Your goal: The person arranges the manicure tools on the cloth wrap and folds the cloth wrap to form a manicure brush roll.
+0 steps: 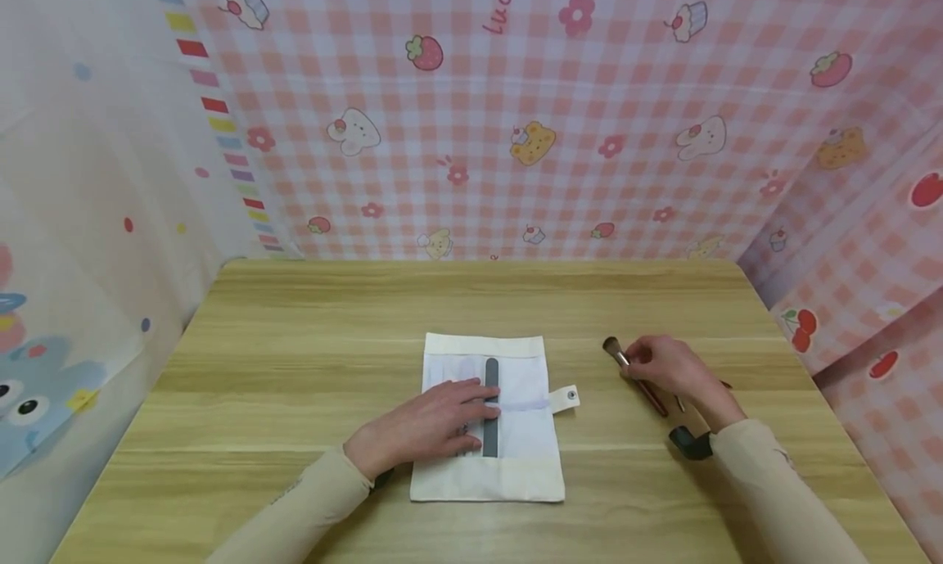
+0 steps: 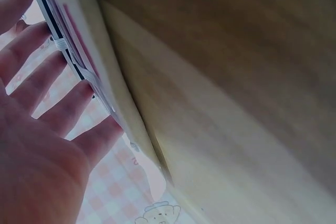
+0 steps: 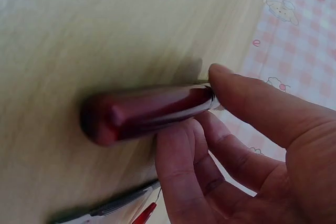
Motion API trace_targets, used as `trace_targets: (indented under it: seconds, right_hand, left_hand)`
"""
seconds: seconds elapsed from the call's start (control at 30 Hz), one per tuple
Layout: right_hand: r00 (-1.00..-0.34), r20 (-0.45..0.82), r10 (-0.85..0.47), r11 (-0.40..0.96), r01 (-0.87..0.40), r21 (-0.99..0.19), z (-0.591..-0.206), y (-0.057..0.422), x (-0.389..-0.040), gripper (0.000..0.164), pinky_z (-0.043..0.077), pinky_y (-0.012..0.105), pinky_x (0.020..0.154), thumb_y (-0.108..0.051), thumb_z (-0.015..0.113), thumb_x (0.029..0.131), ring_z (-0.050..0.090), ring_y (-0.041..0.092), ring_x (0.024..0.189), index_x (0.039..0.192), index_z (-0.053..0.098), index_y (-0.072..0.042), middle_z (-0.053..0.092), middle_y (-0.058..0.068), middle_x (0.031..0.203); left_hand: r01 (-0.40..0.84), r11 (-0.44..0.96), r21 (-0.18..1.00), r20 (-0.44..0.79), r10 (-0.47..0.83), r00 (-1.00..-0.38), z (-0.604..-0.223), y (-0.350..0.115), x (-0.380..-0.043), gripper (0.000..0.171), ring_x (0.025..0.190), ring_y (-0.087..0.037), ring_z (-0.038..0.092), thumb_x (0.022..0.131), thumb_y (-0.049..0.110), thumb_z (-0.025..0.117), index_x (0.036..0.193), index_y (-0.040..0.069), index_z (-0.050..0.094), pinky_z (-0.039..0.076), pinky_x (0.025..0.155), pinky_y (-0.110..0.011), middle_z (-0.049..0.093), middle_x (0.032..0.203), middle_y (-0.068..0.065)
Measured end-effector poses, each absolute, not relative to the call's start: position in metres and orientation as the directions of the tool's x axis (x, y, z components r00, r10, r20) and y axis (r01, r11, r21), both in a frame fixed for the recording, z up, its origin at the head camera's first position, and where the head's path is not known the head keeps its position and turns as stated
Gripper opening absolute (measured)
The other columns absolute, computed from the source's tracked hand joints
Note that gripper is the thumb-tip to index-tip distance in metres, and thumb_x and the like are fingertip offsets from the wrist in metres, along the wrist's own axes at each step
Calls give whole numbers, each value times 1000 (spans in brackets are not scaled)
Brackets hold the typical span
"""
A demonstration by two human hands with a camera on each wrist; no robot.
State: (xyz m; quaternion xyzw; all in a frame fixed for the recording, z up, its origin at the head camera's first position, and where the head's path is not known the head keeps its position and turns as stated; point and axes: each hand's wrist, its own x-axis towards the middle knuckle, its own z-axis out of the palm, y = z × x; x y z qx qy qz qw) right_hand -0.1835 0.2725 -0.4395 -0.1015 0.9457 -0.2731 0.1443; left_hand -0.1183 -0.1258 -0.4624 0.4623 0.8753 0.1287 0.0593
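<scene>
My right hand (image 1: 676,369) pinches a makeup brush (image 1: 653,399) near its metal collar, between thumb and fingers. The brush has dark bristles and a glossy dark red handle (image 3: 147,111), whose rounded end faces the right wrist camera. To the left, a white fabric pouch (image 1: 526,482) lies unfolded on the table, with a snap tab (image 1: 566,399) sticking out at its right. My left hand (image 1: 423,426) rests on it palm down, fingers spread, fingertips over a flat dark grey strip (image 1: 491,443) that is held by an elastic band (image 1: 526,406).
The pale wooden table (image 1: 309,318) runs back to a pink checked cloth (image 1: 479,196). Below the right hand lie a dark tool with a toothed edge (image 3: 118,201) and a thin tool with a red handle (image 3: 145,214), mostly hidden by the hand in the head view.
</scene>
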Motion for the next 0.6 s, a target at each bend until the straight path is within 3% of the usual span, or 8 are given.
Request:
trace_targets:
  seconds: [0.17, 0.37, 0.47, 0.6]
  right_hand:
    - [-934, -230, -274, 827, -107, -552, -438, 273, -186, 28, 50, 36, 71, -17, 75, 91, 62, 21, 82, 108, 70, 5, 70, 10, 93]
    - [-949, -195, -246, 802, -86, -591, -435, 267, -186, 31, 51, 39, 80, -18, 70, 93, 64, 24, 91, 114, 69, 4, 70, 11, 99]
    - [-960, -165, -228, 765, -71, -640, -432, 259, -182, 33, 52, 42, 85, -22, 69, 97, 66, 27, 98, 118, 68, 3, 70, 12, 104]
    - [-970, -115, -215, 701, -71, -710, -426, 246, -176, 34, 53, 40, 84, -23, 68, 99, 67, 32, 105, 121, 66, 3, 69, 15, 109]
  left_hand:
    - [795, 535, 286, 28, 825, -565, -464, -126, -117, 47, 146, -32, 44, 99, 33, 72, 141, 14, 64, 34, 119, -46, 50, 156, -7]
    - [762, 572, 304, 12, 798, -603, -462, -122, -115, 44, 148, -35, 39, 101, 35, 69, 139, 15, 64, 32, 115, -64, 51, 155, -6]
    - [761, 590, 268, 26, 786, -618, -459, -115, -117, 38, 146, -34, 41, 102, 36, 66, 135, 16, 67, 32, 113, -68, 56, 147, -6]
    - [758, 614, 219, 58, 768, -638, -457, -102, -122, 26, 131, -25, 51, 104, 33, 64, 124, 18, 73, 34, 112, -67, 59, 131, -4]
